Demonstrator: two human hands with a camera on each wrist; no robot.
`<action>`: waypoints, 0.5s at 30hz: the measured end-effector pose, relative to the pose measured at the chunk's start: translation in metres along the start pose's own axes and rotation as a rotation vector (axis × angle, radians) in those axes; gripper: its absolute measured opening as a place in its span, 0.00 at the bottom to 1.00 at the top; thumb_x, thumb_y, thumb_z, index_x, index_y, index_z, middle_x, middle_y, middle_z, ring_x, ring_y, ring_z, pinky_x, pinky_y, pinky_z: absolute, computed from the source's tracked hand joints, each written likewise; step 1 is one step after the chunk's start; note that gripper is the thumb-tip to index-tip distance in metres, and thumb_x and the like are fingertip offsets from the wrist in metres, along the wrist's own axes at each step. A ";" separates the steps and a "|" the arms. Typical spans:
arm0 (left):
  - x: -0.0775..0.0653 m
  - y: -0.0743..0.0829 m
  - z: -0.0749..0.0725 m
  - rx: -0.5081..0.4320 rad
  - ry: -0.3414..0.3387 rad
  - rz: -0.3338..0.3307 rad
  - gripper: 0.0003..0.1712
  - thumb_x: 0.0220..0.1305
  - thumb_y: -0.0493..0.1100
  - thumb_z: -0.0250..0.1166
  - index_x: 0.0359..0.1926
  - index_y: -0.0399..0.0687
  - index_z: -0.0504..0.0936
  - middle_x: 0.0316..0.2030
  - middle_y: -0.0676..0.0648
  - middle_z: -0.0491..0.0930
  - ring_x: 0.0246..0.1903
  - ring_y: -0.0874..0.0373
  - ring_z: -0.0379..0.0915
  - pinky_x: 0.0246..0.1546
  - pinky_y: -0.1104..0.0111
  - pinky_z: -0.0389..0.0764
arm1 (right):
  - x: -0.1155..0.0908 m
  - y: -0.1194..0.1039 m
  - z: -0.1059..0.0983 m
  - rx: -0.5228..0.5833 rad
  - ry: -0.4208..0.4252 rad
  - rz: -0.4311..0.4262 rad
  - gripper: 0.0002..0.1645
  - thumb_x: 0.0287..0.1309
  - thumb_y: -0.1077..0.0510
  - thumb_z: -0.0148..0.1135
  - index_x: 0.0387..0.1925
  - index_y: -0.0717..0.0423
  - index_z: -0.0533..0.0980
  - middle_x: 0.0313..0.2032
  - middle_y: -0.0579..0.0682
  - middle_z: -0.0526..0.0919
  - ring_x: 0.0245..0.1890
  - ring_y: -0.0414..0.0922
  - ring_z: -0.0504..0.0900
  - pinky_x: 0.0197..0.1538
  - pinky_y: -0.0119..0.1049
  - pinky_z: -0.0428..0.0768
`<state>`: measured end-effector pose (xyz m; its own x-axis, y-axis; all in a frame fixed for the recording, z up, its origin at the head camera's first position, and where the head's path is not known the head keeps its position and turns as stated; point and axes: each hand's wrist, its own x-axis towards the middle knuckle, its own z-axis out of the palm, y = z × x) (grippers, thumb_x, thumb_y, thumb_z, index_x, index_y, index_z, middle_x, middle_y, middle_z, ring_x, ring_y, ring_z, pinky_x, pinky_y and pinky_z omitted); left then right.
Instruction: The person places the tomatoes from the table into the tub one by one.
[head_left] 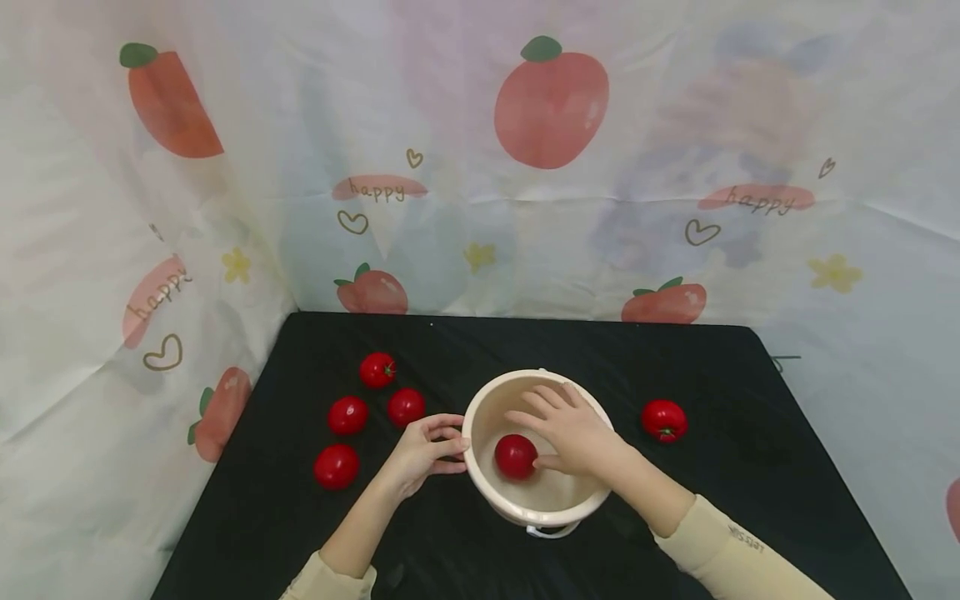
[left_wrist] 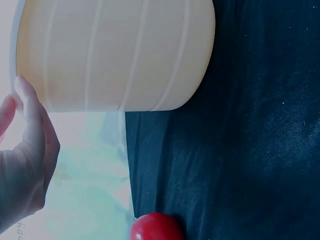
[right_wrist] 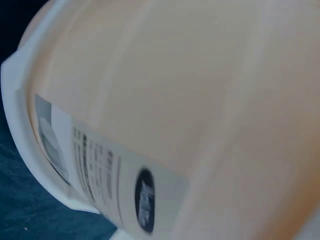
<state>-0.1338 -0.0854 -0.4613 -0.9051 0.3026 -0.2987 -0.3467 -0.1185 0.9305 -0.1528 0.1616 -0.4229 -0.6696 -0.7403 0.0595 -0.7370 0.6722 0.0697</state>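
A cream plastic bucket (head_left: 491, 500) stands on the black table, its mouth toward the head camera. Inside, at the bottom, lies a red tomato (head_left: 515, 457). With fingertips at its left rim, my left hand (head_left: 423, 454) pinches the bucket; the left wrist view shows the fingers (left_wrist: 32, 115) at the rim edge. My right hand (head_left: 570, 433) reaches over the right rim into the bucket, its fingers spread and holding nothing. Its thumb tip is right beside the tomato. Only the bucket's outer wall (right_wrist: 165, 100) and a label (right_wrist: 115, 175) fill the right wrist view, the hand being hidden there.
Several tomatoes lie left of the bucket, among them one at the back (head_left: 377, 370) and one nearest the front (head_left: 336, 467). Another tomato (head_left: 664, 421) sits to the right. The bucket's white handle (head_left: 553, 531) hangs at its front. A printed curtain (head_left: 450, 100) rises behind the black table (head_left: 720, 367).
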 end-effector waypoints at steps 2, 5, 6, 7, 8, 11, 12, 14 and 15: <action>0.000 0.000 0.000 0.000 -0.001 0.002 0.26 0.55 0.34 0.65 0.54 0.29 0.69 0.30 0.47 0.77 0.26 0.58 0.77 0.33 0.58 0.81 | -0.004 0.004 -0.003 0.013 0.015 0.032 0.44 0.34 0.42 0.73 0.58 0.43 0.68 0.57 0.53 0.69 0.60 0.52 0.61 0.59 0.58 0.59; -0.001 0.001 0.001 -0.003 0.002 0.002 0.26 0.56 0.34 0.64 0.54 0.29 0.69 0.30 0.47 0.77 0.26 0.58 0.77 0.33 0.58 0.81 | -0.012 0.010 -0.008 0.014 0.055 0.075 0.44 0.35 0.42 0.73 0.58 0.42 0.68 0.58 0.53 0.69 0.60 0.53 0.61 0.57 0.59 0.59; -0.001 0.002 0.001 -0.002 0.004 0.002 0.26 0.56 0.34 0.64 0.54 0.29 0.69 0.30 0.47 0.77 0.26 0.58 0.77 0.33 0.58 0.81 | -0.015 0.013 -0.009 0.015 0.071 0.087 0.44 0.36 0.42 0.73 0.59 0.42 0.68 0.58 0.53 0.69 0.60 0.53 0.61 0.57 0.59 0.59; -0.001 0.002 0.001 -0.002 0.006 0.002 0.26 0.56 0.34 0.64 0.55 0.29 0.69 0.30 0.47 0.77 0.26 0.59 0.77 0.33 0.58 0.81 | -0.017 0.016 -0.010 0.008 0.089 0.098 0.45 0.35 0.42 0.73 0.59 0.42 0.67 0.57 0.53 0.69 0.60 0.53 0.62 0.57 0.59 0.59; -0.001 0.002 0.002 -0.003 0.007 0.003 0.25 0.56 0.34 0.64 0.55 0.29 0.69 0.30 0.47 0.77 0.26 0.59 0.77 0.33 0.58 0.81 | -0.020 0.019 -0.012 0.003 0.103 0.112 0.46 0.35 0.42 0.73 0.60 0.42 0.67 0.58 0.53 0.68 0.59 0.53 0.62 0.56 0.59 0.59; -0.002 0.002 0.002 -0.010 0.011 0.002 0.25 0.56 0.33 0.64 0.54 0.29 0.69 0.29 0.48 0.77 0.26 0.59 0.77 0.33 0.58 0.81 | -0.031 0.029 -0.017 0.010 0.135 0.170 0.48 0.36 0.42 0.73 0.61 0.42 0.64 0.58 0.54 0.66 0.60 0.53 0.60 0.56 0.60 0.56; -0.002 0.002 0.002 -0.012 0.013 0.002 0.25 0.56 0.33 0.64 0.54 0.29 0.69 0.29 0.48 0.77 0.26 0.59 0.77 0.33 0.58 0.81 | -0.034 0.033 -0.019 0.017 0.144 0.194 0.48 0.36 0.43 0.73 0.62 0.42 0.63 0.59 0.55 0.66 0.60 0.54 0.59 0.56 0.61 0.55; -0.002 0.001 0.002 -0.015 0.015 0.002 0.25 0.56 0.33 0.63 0.54 0.29 0.69 0.29 0.48 0.77 0.26 0.59 0.77 0.33 0.58 0.81 | -0.041 0.041 -0.023 0.030 0.153 0.249 0.47 0.39 0.43 0.72 0.62 0.42 0.62 0.60 0.55 0.63 0.61 0.55 0.58 0.56 0.61 0.54; -0.002 0.001 0.002 -0.018 0.015 0.001 0.25 0.56 0.33 0.63 0.54 0.29 0.69 0.29 0.48 0.77 0.26 0.59 0.77 0.33 0.58 0.81 | -0.045 0.045 -0.025 0.034 0.157 0.275 0.46 0.41 0.43 0.71 0.63 0.42 0.61 0.60 0.56 0.62 0.62 0.56 0.57 0.55 0.62 0.53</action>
<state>-0.1323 -0.0844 -0.4594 -0.9091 0.2880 -0.3011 -0.3500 -0.1356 0.9269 -0.1539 0.2255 -0.3980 -0.8240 -0.5202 0.2246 -0.5346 0.8451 -0.0036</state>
